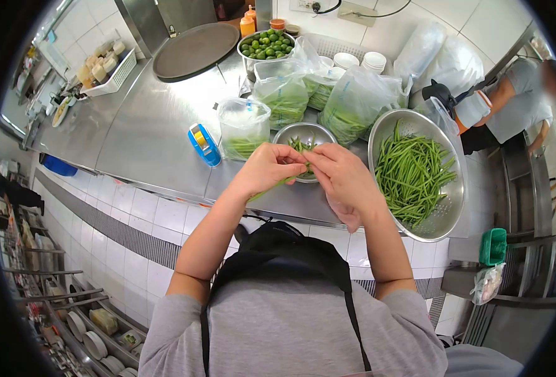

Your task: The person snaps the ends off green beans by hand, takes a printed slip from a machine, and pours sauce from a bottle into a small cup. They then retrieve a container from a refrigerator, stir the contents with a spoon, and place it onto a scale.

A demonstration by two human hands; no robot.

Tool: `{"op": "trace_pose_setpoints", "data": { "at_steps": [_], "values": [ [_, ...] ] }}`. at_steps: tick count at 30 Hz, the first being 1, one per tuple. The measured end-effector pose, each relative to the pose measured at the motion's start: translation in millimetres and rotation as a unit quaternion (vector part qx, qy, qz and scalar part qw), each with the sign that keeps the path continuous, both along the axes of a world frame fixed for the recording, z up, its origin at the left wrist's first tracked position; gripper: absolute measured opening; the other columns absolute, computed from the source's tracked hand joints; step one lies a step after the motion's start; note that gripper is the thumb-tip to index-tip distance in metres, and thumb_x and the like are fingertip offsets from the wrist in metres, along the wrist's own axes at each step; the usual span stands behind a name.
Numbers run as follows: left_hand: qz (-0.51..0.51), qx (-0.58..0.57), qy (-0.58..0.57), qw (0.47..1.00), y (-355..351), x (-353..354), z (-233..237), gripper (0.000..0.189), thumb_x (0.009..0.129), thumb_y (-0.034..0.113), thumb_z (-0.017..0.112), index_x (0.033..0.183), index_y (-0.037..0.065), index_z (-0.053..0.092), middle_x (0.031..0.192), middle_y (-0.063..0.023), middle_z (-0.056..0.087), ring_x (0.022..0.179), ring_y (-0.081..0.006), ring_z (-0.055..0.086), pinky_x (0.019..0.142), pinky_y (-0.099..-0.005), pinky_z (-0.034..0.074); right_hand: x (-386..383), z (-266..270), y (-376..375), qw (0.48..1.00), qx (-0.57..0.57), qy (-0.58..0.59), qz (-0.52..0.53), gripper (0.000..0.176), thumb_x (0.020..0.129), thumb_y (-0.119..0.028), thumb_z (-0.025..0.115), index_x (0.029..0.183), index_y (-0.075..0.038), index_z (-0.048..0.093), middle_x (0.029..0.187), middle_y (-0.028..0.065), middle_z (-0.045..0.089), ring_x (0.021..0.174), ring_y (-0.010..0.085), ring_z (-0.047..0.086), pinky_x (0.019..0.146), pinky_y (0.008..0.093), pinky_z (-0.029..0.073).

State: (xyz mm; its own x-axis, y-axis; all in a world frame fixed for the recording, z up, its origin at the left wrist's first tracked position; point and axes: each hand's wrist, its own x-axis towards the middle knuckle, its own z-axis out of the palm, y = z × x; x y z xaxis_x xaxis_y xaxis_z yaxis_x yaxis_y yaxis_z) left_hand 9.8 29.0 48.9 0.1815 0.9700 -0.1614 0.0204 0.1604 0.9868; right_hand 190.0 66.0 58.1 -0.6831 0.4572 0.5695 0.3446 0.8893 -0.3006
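Head view: a bean is pinched by left fingers and right fingers. It is best kept over the bowl.

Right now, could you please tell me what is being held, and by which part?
A green bean, apparently pinched near one end by the left hand and right hand.

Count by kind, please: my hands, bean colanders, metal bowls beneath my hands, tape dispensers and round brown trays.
Left hand, right hand: 2
Bean colander: 1
Metal bowl: 1
Tape dispenser: 1
Round brown tray: 1
Total: 6
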Motion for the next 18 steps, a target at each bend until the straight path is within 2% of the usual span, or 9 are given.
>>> {"op": "trace_pose_setpoints", "data": {
  "at_steps": [1, 3, 5, 7, 10, 12, 13, 15, 18],
  "values": [
    [-0.014, 0.002, 0.063, 0.998, 0, -2, 4, 0.016, 0.076, 0.006, 0.061, 0.089, -0.002, 0.060, 0.076, -0.0038, 0.060, 0.065, -0.0071, 0.055, 0.056, -0.0204, 0.047, 2, -2, 3, 1.000, -0.001, 0.001, -0.001, 0.018, 0.071, -0.006, 0.058, 0.088, -0.002, 0.058, 0.079, 0.0057, 0.054, 0.074, 0.0230, 0.053, 0.065, 0.0323, 0.045],
    [-0.013, 0.001, 0.064, 0.998, 0, -5, 4, 0.015, 0.075, 0.006, 0.061, 0.087, -0.003, 0.060, 0.075, -0.0039, 0.060, 0.065, -0.0070, 0.055, 0.056, -0.0205, 0.047, 3, -6, 7, 0.996, -0.013, -0.090, 0.025, 0.011, 0.071, -0.006, 0.058, 0.081, -0.002, 0.057, 0.077, 0.0072, 0.053, 0.072, 0.0248, 0.053, 0.064, 0.0332, 0.045],
    [-0.012, -0.001, 0.065, 0.998, -1, -9, 6, 0.014, 0.074, 0.006, 0.060, 0.085, -0.003, 0.061, 0.074, -0.0040, 0.061, 0.065, -0.0070, 0.056, 0.057, -0.0205, 0.047, 1, -5, 5, 0.997, -0.026, -0.076, 0.022, 0.009, 0.071, -0.006, 0.058, 0.078, -0.002, 0.056, 0.076, 0.0075, 0.053, 0.072, 0.0248, 0.053, 0.063, 0.0335, 0.045],
    [-0.076, -0.006, 0.196, 0.978, -2, -13, 10, 0.014, 0.076, 0.009, 0.061, 0.082, -0.003, 0.063, 0.071, -0.0039, 0.061, 0.065, -0.0068, 0.056, 0.057, -0.0197, 0.046, 0, -6, 5, 0.997, -0.040, -0.063, 0.019, 0.007, 0.071, -0.007, 0.058, 0.075, -0.001, 0.055, 0.075, 0.0079, 0.053, 0.071, 0.0249, 0.053, 0.062, 0.0338, 0.044],
    [-0.078, -0.031, 0.146, 0.986, -6, -16, 8, 0.016, 0.076, 0.013, 0.062, 0.078, -0.002, 0.064, 0.068, -0.0032, 0.062, 0.065, -0.0068, 0.056, 0.059, -0.0203, 0.046, 2, -10, 7, 0.992, -0.120, -0.026, 0.022, 0.006, 0.073, -0.007, 0.058, 0.075, -0.002, 0.055, 0.072, 0.0073, 0.051, 0.068, 0.0205, 0.052, 0.057, 0.0311, 0.042],
    [-0.097, -0.010, 0.081, 0.992, -5, -16, 3, 0.017, 0.077, 0.014, 0.061, 0.079, -0.002, 0.065, 0.070, -0.0036, 0.061, 0.067, -0.0077, 0.055, 0.063, -0.0214, 0.045, 2, -10, 7, 0.933, -0.310, 0.158, 0.088, 0.007, 0.077, -0.007, 0.057, 0.075, -0.001, 0.055, 0.070, 0.0039, 0.050, 0.065, 0.0134, 0.049, 0.055, 0.0256, 0.038],
    [-0.115, 0.012, 0.015, 0.993, -5, -16, 0, 0.017, 0.078, 0.016, 0.061, 0.080, -0.001, 0.065, 0.073, -0.0039, 0.061, 0.070, -0.0085, 0.055, 0.067, -0.0225, 0.044, -1, -13, 6, 0.933, -0.311, 0.157, 0.089, 0.007, 0.077, -0.007, 0.057, 0.075, -0.001, 0.055, 0.070, 0.0039, 0.050, 0.065, 0.0134, 0.049, 0.055, 0.0256, 0.038],
    [-0.095, 0.028, -0.033, 0.995, 0, -12, -8, 0.017, 0.078, 0.015, 0.060, 0.082, -0.001, 0.065, 0.076, -0.0043, 0.061, 0.074, -0.0088, 0.055, 0.070, -0.0225, 0.043, -11, -27, 5, 0.840, -0.418, 0.330, 0.107, 0.004, 0.080, -0.005, 0.055, 0.079, 0.000, 0.055, 0.072, 0.0014, 0.048, 0.063, 0.0082, 0.045, 0.056, 0.0209, 0.036],
    [-0.066, 0.045, -0.085, 0.993, 4, -6, -14, 0.018, 0.080, 0.015, 0.059, 0.082, -0.001, 0.065, 0.080, -0.0037, 0.057, 0.080, -0.0097, 0.051, 0.075, -0.0226, 0.038, -24, -46, 7, 0.798, -0.434, 0.413, 0.066, 0.005, 0.082, -0.004, 0.054, 0.079, 0.000, 0.055, 0.073, -0.0004, 0.049, 0.063, 0.0056, 0.044, 0.057, 0.0200, 0.036]
  ]
}}
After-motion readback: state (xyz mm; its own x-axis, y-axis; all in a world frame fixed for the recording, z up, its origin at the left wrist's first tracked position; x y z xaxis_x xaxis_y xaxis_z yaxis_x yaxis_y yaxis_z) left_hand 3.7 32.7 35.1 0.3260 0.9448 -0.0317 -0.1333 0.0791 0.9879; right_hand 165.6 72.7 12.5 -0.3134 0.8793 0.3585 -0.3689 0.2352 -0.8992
